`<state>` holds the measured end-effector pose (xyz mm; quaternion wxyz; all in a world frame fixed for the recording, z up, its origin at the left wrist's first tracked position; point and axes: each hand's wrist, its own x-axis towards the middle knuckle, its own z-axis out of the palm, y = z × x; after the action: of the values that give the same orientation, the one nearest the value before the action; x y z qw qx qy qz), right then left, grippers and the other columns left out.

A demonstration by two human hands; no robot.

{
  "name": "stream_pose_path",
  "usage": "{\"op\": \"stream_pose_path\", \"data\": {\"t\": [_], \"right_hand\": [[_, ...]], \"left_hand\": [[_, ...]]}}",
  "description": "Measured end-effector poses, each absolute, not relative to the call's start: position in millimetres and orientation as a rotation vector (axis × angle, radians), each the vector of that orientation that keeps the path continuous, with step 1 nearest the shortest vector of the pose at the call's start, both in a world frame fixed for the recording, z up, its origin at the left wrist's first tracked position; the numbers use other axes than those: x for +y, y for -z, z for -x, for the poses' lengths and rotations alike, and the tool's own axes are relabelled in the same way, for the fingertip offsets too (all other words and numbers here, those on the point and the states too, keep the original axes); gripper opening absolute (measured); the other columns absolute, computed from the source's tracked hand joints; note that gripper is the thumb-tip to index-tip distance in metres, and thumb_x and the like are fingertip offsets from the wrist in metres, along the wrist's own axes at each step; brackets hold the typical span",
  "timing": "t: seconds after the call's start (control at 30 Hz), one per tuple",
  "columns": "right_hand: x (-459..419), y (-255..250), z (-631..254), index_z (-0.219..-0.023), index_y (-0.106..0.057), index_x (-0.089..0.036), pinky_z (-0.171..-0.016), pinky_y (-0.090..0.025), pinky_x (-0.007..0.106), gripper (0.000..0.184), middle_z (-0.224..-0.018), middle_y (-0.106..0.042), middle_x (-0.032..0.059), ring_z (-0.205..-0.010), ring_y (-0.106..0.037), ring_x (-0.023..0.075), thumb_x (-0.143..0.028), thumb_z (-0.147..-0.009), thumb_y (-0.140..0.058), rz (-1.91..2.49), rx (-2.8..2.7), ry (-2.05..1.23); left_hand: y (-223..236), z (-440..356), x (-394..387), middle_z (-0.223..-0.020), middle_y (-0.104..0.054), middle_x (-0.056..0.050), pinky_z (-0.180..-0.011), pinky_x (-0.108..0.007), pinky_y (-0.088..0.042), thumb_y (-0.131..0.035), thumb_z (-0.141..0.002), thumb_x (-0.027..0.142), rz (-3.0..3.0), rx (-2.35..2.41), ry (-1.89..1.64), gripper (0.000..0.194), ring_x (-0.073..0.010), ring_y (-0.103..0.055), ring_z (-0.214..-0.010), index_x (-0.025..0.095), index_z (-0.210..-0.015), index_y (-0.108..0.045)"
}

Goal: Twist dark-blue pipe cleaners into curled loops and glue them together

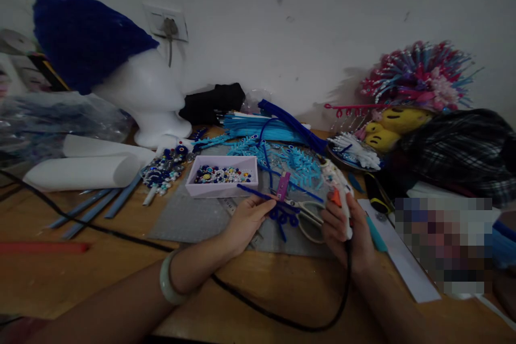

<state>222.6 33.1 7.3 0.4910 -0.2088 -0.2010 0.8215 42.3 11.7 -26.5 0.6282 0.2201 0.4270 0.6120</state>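
My left hand (249, 221) pinches a dark blue pipe cleaner piece (288, 217) with small curled loops along it, held over the grey mat (181, 224). In my right hand (357, 234) is a white hot glue gun (342, 188) with an orange trigger, its nozzle pointing up and away from me. The glue gun is apart from the pipe cleaner piece. Between the hands lie scissors (312, 220) with pale handles and a purple lighter (283, 186). A pale lilac box (221, 191) of mixed beads stands just beyond my left hand.
A black cord (278, 321) loops across the wooden table from the glue gun. Light blue pipe cleaner branches (300, 167) lie behind the mat. At the left are a white foam head (145, 91) and rolled white sheet (80, 173); at the right, a white sheet (411, 274).
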Motion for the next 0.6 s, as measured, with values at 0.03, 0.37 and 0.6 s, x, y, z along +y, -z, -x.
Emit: {"op": "stream_pose_path", "data": {"t": [0.03,0.37,0.6], "right_hand": [[35,-9,-226,-0.078,-0.05,-0.018,-0.028,-0.026,0.009,0.016,-0.046,-0.032,-0.0092,-0.034,-0.028,0.0028,-0.034,-0.082,-0.048,0.475,-0.478,-1.967],[39,-13,-233,-0.076,-0.048,-0.02,-0.03,-0.029,0.011,0.016,-0.045,-0.033,-0.0083,-0.035,-0.033,0.0045,-0.033,-0.083,-0.044,0.516,-0.529,-1.85],[34,-9,-226,-0.057,-0.046,-0.018,-0.03,-0.025,0.017,0.035,-0.043,-0.038,-0.0046,-0.035,-0.033,0.0063,-0.042,-0.082,-0.04,0.755,-0.823,-1.804]], "left_hand": [[27,-42,12,-0.065,-0.065,0.002,-0.062,-0.018,-0.042,-0.071,-0.056,0.021,-0.542,1.022,-1.4,0.011,-0.0085,-0.055,-0.062,0.017,-0.066,-0.068],[27,-36,8,-0.073,-0.067,0.0,-0.071,-0.023,-0.044,-0.064,-0.063,0.021,-0.894,1.259,-1.31,0.007,-0.0133,-0.059,-0.071,0.019,-0.069,-0.068],[21,-26,9,-0.072,-0.066,0.0,-0.067,-0.026,-0.046,-0.057,-0.069,0.025,-1.186,1.295,-1.337,0.011,-0.0146,-0.058,-0.068,0.02,-0.074,-0.066]]}}
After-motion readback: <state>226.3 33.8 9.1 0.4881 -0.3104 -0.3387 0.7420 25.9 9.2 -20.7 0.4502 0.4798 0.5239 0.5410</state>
